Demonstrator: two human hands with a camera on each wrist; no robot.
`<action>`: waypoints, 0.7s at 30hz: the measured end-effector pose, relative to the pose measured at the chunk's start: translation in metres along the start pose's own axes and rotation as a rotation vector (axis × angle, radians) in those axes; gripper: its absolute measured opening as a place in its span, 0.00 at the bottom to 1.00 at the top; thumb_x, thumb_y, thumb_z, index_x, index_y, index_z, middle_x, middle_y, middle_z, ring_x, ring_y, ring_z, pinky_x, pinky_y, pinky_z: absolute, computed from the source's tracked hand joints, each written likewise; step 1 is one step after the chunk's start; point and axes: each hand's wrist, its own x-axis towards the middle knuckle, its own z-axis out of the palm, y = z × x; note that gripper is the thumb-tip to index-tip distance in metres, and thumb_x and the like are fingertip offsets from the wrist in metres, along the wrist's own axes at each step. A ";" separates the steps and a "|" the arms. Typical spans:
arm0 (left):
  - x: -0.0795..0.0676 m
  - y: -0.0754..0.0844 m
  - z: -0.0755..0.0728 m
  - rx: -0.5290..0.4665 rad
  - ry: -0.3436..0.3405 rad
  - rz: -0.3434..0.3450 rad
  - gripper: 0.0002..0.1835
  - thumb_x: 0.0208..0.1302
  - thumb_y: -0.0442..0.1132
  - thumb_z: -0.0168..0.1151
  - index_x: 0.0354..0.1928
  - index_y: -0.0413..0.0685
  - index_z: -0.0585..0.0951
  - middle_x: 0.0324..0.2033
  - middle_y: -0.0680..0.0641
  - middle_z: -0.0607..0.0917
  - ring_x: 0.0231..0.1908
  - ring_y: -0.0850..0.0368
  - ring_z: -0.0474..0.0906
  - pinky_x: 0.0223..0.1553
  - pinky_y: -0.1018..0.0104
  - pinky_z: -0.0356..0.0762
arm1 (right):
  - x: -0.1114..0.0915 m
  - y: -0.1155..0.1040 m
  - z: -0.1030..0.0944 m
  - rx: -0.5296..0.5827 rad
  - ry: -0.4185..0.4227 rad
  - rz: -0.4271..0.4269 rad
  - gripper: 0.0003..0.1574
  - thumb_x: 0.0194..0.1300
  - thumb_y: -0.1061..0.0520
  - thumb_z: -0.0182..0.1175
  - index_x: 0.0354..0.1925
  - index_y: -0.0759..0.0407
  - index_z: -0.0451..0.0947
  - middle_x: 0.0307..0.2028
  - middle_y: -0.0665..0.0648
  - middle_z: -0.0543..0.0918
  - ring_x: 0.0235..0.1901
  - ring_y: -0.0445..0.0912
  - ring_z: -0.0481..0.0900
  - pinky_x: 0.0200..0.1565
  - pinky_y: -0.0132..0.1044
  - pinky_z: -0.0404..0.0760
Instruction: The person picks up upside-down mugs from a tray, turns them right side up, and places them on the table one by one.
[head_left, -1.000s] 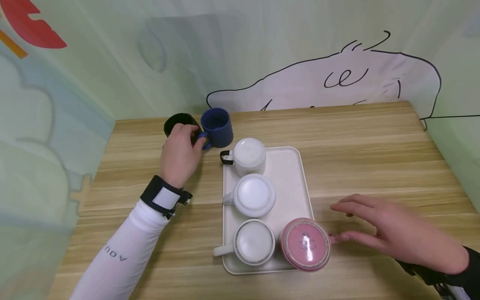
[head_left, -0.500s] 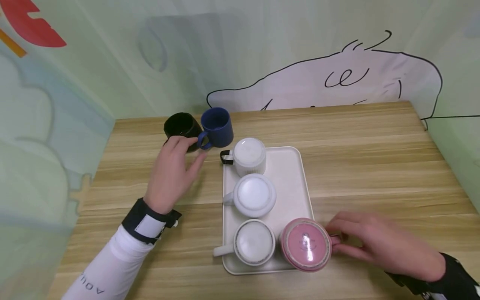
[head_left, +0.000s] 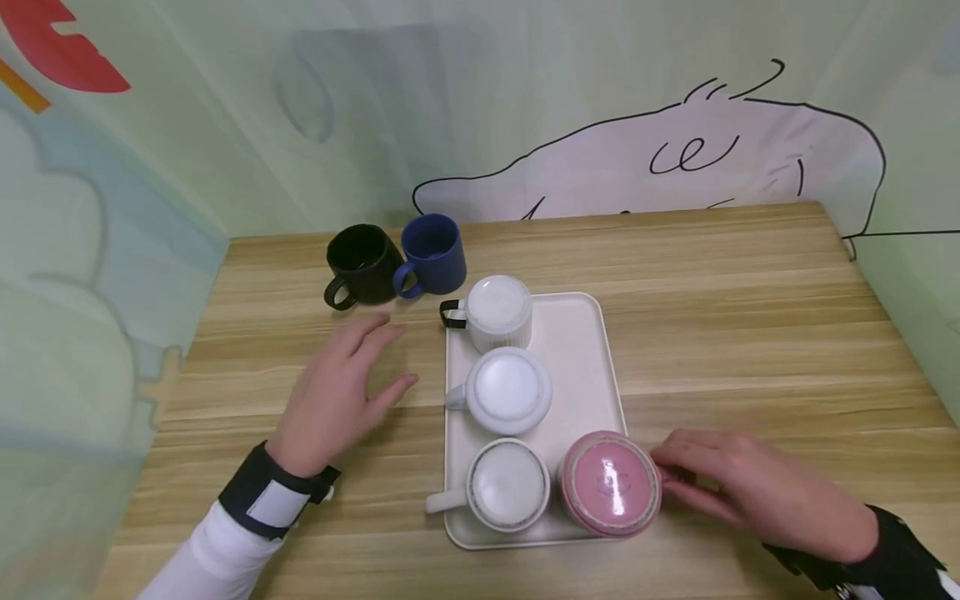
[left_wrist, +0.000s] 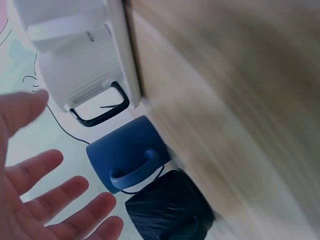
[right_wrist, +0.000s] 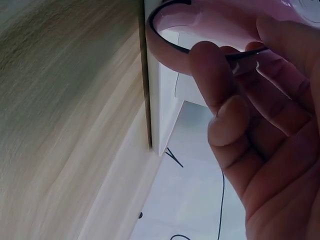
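My left hand hovers over the table with its fingers spread, holding nothing. Just beyond its fingertips stand a black mug and a blue mug, both upright with handles toward me. My right hand pinches the handle of a pink mug, which is upside down at the tray's near right corner. In the right wrist view, the thumb and fingers close round that pink handle. The white tray also carries three upside-down white mugs in a column, their handles pointing left.
The far white mug has a black handle and stands near the blue mug. Below it come the middle white mug and the near white mug. A printed curtain hangs behind the wooden table.
My left hand has let go of the black mug and drawn back toward me. My right hand has moved left and taken hold of the pink mug's handle.
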 end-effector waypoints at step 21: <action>-0.005 0.011 -0.005 -0.037 0.001 0.066 0.37 0.58 0.55 0.70 0.65 0.44 0.75 0.65 0.39 0.72 0.63 0.43 0.69 0.62 0.47 0.65 | 0.013 0.008 -0.033 -0.068 0.139 -0.051 0.12 0.72 0.53 0.59 0.53 0.51 0.79 0.43 0.41 0.81 0.38 0.32 0.78 0.42 0.24 0.79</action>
